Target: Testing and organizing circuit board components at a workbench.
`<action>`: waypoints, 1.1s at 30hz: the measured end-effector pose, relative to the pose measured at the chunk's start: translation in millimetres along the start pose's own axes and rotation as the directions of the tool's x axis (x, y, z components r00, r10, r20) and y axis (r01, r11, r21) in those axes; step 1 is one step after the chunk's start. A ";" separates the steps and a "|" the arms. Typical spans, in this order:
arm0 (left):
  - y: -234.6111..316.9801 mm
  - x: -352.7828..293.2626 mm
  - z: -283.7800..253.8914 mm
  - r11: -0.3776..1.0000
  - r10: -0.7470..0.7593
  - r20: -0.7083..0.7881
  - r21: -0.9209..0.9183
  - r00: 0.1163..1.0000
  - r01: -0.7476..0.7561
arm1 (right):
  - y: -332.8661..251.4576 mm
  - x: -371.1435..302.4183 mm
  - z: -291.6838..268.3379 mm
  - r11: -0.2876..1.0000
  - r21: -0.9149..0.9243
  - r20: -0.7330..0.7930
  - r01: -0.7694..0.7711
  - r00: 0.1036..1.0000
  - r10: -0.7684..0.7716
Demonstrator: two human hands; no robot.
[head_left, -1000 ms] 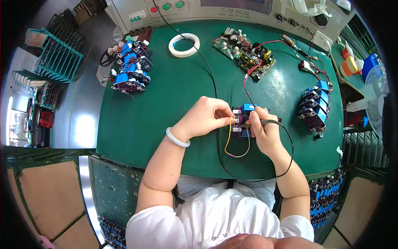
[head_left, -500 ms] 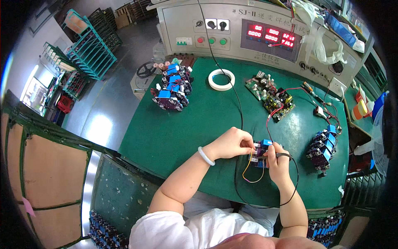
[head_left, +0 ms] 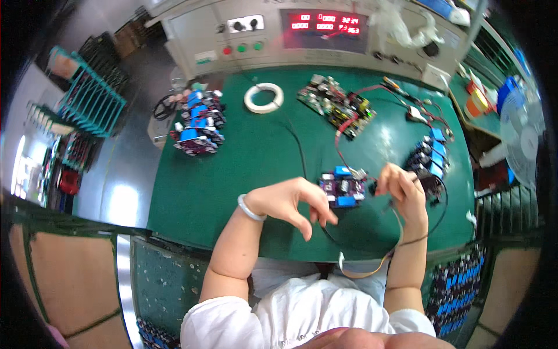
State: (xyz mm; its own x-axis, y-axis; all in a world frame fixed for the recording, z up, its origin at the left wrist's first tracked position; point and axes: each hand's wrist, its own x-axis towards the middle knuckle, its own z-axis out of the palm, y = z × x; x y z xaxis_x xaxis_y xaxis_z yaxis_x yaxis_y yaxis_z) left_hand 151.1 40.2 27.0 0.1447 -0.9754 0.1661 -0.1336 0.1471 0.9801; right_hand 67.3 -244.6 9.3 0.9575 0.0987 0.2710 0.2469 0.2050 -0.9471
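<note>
A small purple circuit board (head_left: 344,187) with blue block-shaped parts lies on the green worktable (head_left: 232,174) before me. My left hand (head_left: 290,202) is just left of it, empty, fingers apart and curved. To the board's right, my right hand (head_left: 402,189) is raised with its fingers closed round a black test lead, whose black cable (head_left: 445,203) loops past the wrist. A yellowish wire (head_left: 372,272) with a white connector (head_left: 341,260) hangs below that hand by the table's front edge; its upper end is blurred. A red lead (head_left: 338,148) reaches the board's upper right corner.
Stacks of similar boards stand at left (head_left: 200,122) and right (head_left: 429,157). A tape roll (head_left: 263,98) and a larger circuit board (head_left: 337,104) lie farther back. Behind them is a test bench panel (head_left: 267,46) with red displays. A fan (head_left: 526,136) stands at right.
Both hands have come off the small board, the left one leftward and opening, the right one rightward with the black lead. The yellowish wire has left the board. The whole view has shifted.
</note>
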 end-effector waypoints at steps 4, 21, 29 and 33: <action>-29.9 18.7 7.0 0.988 0.025 -0.581 0.140 0.814 0.070 | 3.8 0.8 8.2 0.915 -0.343 -0.238 -0.214 0.962 0.136; -58.5 48.2 -2.4 0.713 0.441 -0.674 0.664 0.593 0.225 | 18.9 0.6 21.1 0.492 -0.869 0.054 0.060 0.998 -0.027; -73.4 15.0 -21.2 0.465 0.324 -0.619 0.763 0.716 0.449 | 15.8 -41.1 19.9 0.322 -0.940 0.046 0.113 0.977 -0.209; -69.0 16.0 -20.1 0.512 0.300 -0.624 0.743 0.722 0.430 | 20.9 -67.7 25.6 0.178 -0.980 0.064 0.092 0.986 -0.154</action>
State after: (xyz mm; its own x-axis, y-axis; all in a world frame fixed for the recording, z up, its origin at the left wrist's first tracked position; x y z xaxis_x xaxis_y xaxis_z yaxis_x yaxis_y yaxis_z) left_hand 182.3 17.7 -35.8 0.6762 -0.5575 0.4816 -0.7350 -0.4662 0.4924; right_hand 3.8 -222.1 -24.5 0.8966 0.1286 0.4238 0.2777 -0.9086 -0.3119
